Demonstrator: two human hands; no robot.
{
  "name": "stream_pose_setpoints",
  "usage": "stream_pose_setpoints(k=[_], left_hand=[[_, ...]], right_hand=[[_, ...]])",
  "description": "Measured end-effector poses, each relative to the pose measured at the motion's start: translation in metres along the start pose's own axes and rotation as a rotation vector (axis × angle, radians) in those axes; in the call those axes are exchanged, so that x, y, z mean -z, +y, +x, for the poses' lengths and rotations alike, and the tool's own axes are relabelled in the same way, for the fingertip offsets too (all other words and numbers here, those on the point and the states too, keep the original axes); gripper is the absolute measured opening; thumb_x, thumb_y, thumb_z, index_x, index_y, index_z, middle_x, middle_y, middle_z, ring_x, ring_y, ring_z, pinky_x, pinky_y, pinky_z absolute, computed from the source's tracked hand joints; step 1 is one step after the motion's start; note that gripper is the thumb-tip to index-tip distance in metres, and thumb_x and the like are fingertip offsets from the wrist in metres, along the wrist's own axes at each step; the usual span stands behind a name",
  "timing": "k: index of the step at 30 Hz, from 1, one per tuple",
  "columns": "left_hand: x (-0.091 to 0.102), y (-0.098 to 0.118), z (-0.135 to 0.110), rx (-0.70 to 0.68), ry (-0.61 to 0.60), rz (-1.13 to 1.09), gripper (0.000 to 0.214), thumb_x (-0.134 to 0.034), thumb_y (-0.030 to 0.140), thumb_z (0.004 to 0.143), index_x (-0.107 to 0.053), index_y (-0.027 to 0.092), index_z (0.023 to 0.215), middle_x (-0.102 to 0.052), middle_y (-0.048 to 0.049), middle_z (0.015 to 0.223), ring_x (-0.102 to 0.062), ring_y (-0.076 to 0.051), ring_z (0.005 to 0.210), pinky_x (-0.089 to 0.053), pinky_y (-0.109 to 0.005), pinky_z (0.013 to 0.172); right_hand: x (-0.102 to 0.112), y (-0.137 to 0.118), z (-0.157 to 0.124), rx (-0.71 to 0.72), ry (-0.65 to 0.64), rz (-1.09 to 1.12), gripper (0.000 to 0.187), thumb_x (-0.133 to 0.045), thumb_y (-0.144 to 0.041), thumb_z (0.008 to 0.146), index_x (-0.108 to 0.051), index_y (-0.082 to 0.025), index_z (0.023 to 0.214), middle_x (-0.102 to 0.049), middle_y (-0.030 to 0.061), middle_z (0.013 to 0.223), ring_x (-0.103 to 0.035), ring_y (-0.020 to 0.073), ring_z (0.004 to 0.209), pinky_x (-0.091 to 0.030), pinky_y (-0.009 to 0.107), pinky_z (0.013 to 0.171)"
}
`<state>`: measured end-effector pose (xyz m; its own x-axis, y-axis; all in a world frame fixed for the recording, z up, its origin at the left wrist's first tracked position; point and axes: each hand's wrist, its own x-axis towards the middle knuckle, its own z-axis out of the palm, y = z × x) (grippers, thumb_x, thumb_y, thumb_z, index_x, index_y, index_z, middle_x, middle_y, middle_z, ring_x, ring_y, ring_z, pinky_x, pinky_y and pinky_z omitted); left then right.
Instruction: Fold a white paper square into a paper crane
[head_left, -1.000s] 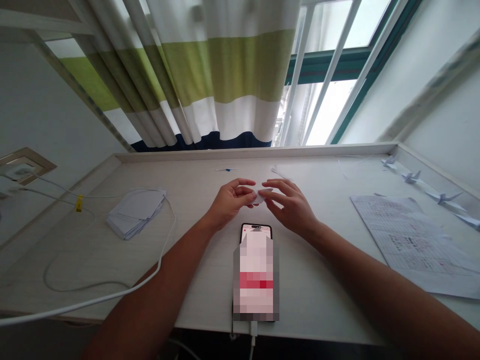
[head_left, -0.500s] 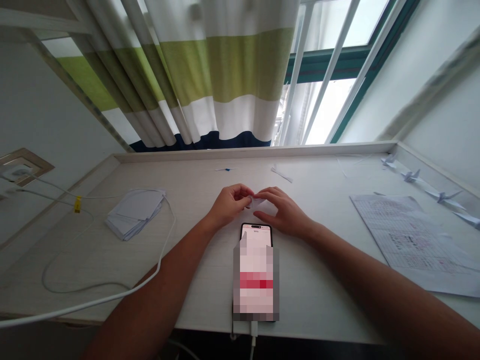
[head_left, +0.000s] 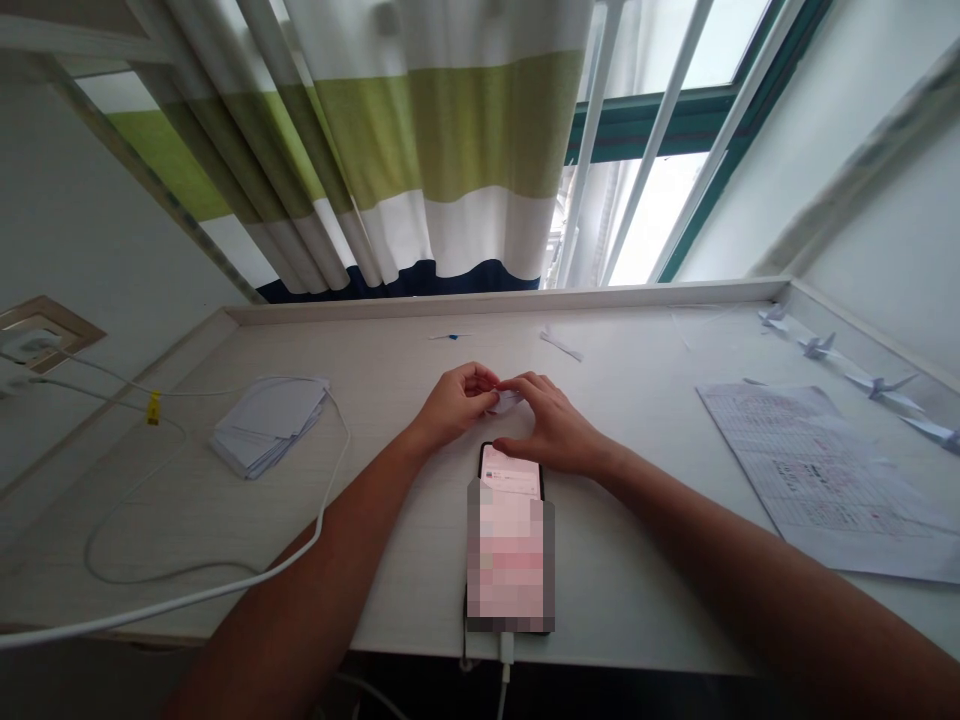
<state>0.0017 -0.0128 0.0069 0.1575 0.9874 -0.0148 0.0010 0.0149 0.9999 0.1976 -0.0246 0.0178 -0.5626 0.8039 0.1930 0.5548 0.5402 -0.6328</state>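
Note:
A small folded piece of white paper [head_left: 507, 401] is between my hands above the middle of the desk. My left hand [head_left: 459, 402] pinches its left side between thumb and bent fingers. Curved over the paper's right side, my right hand [head_left: 556, 425] touches it with its fingertips. The right thumb is stretched away from those fingers and reaches the top edge of a phone [head_left: 511, 480]. The phone lies face up just below the hands, its lit pink screen mostly blurred. Part of the paper is hidden by the fingers.
A stack of white paper [head_left: 271, 425] lies left, beneath a white cable [head_left: 322, 510]. Right are printed sheets [head_left: 817, 480] and several folded paper cranes [head_left: 817, 346]. A paper strip [head_left: 561, 345] and a small blue-marked item [head_left: 453, 337] lie toward the back. A charging plug [head_left: 507, 648] meets the phone.
My right hand has shifted slightly left and down, bringing its thumb to the phone's top edge. The phone's screen shows different content. My left hand still pinches the paper.

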Motion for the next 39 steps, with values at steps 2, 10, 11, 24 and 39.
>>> stream_pose_setpoints(k=[2,10,11,24,39], left_hand=[[0.000,-0.001,0.000,-0.001,-0.001,0.000,0.026,-0.081,0.017,0.068,-0.066,0.014,0.089,-0.072,-0.0018,0.081,-0.068,-0.014,0.073,-0.053,-0.025,0.065],[0.000,-0.001,0.001,0.009,-0.002,-0.005,0.024,-0.080,0.016,0.069,-0.066,0.014,0.088,-0.073,-0.0028,0.083,-0.068,-0.013,0.073,-0.054,-0.025,0.065],[0.000,-0.001,0.001,0.011,0.000,-0.006,0.024,-0.080,0.016,0.069,-0.065,0.014,0.088,-0.073,-0.0030,0.084,-0.068,-0.013,0.073,-0.053,-0.025,0.065],[-0.002,-0.002,0.001,0.023,0.000,-0.003,0.022,-0.079,0.014,0.070,-0.067,0.014,0.088,-0.074,-0.0026,0.081,-0.069,-0.014,0.074,-0.054,-0.025,0.067],[0.003,-0.004,0.000,-0.037,-0.042,0.008,0.024,-0.084,0.028,0.075,-0.071,0.015,0.089,-0.075,-0.0030,0.081,-0.068,-0.013,0.069,-0.052,-0.028,0.069]], right_hand=[[0.001,0.000,0.000,0.005,-0.013,-0.011,0.064,-0.085,-0.036,0.076,-0.057,-0.023,0.132,-0.062,0.0123,0.128,-0.057,0.0345,0.121,-0.049,0.056,0.103],[0.001,-0.002,-0.001,-0.012,-0.034,-0.016,0.067,-0.086,-0.039,0.077,-0.056,-0.022,0.134,-0.062,0.0125,0.129,-0.057,0.0350,0.123,-0.049,0.055,0.103],[0.001,-0.002,-0.001,-0.012,-0.034,-0.018,0.067,-0.086,-0.039,0.077,-0.056,-0.022,0.135,-0.062,0.0127,0.129,-0.057,0.0351,0.123,-0.050,0.055,0.102],[-0.001,0.001,0.000,0.023,0.038,-0.002,0.049,-0.080,-0.030,0.081,-0.063,-0.022,0.126,-0.068,0.0114,0.122,-0.061,0.0321,0.116,-0.052,0.052,0.099],[0.004,0.021,0.001,0.133,0.172,0.022,0.020,-0.072,-0.029,0.093,-0.077,-0.025,0.112,-0.074,0.0087,0.110,-0.071,0.0278,0.105,-0.059,0.045,0.093]])
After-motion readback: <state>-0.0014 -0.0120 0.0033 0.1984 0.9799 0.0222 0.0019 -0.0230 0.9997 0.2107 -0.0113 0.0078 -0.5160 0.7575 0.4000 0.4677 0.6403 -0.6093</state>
